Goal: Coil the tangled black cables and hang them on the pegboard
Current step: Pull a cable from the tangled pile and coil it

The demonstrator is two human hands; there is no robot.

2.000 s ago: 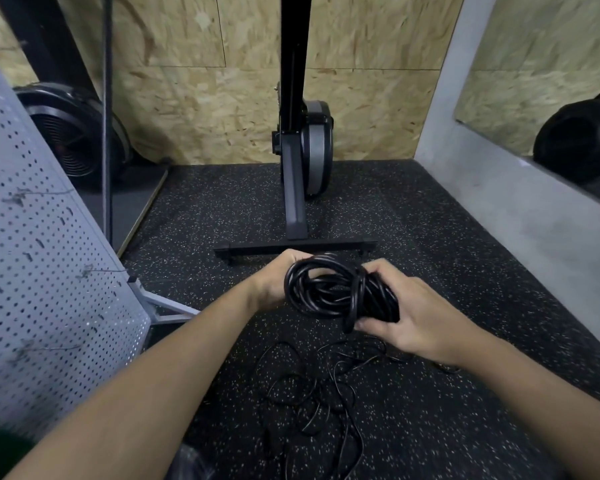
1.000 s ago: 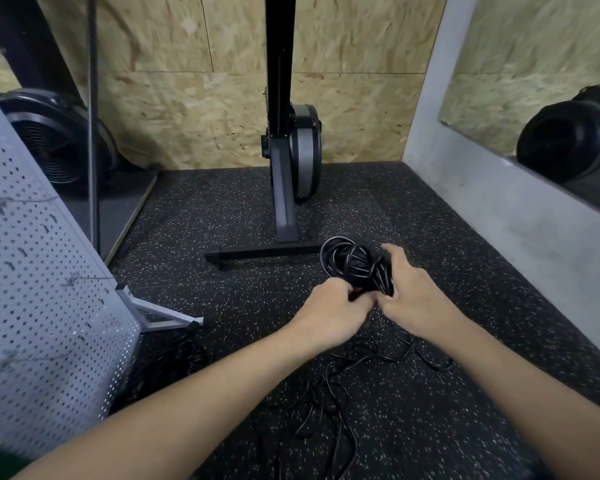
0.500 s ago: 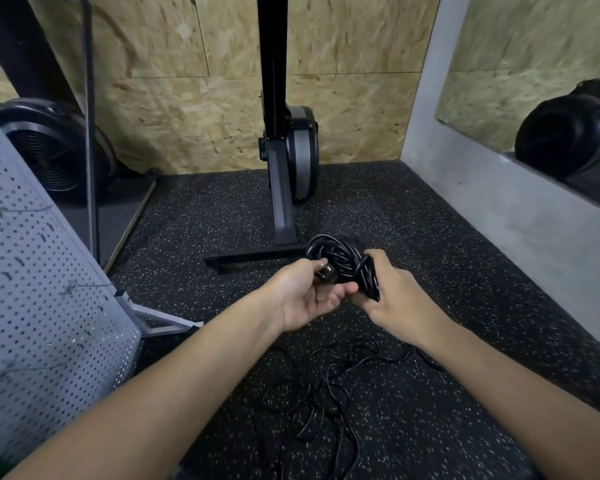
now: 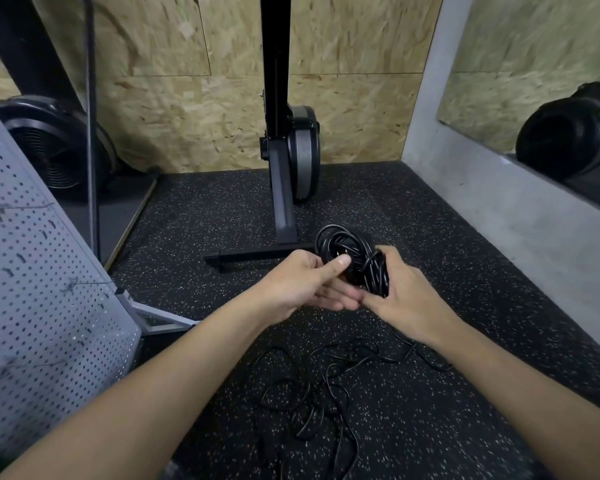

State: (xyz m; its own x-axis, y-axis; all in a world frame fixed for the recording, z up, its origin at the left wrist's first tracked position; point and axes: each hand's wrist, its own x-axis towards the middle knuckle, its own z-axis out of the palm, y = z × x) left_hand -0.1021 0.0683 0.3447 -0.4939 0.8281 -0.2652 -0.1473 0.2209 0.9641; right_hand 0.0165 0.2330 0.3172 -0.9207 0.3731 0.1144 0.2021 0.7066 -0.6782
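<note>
A coiled black cable (image 4: 347, 251) is held above the floor in front of me. My right hand (image 4: 406, 299) grips the bundle on its right side, fingers curled round the wound strands. My left hand (image 4: 302, 282) pinches the coil from the left, thumb pressed on top of the loops. Below my hands a thin tangled black cable (image 4: 323, 386) lies loose on the speckled rubber floor. The white pegboard (image 4: 42, 306) leans at the left, with several small hooks on it.
A black exercise machine (image 4: 284, 161) stands ahead on a cross foot (image 4: 250, 256). A fan wheel (image 4: 56, 147) and a thin black pole (image 4: 90, 133) are at the back left. A grey wall with a mirror (image 4: 534, 98) runs along the right.
My left hand came off the coil's far left side, moved under it, and now pinches it from the left with the thumb on top. The coil has shifted slightly right and up.
</note>
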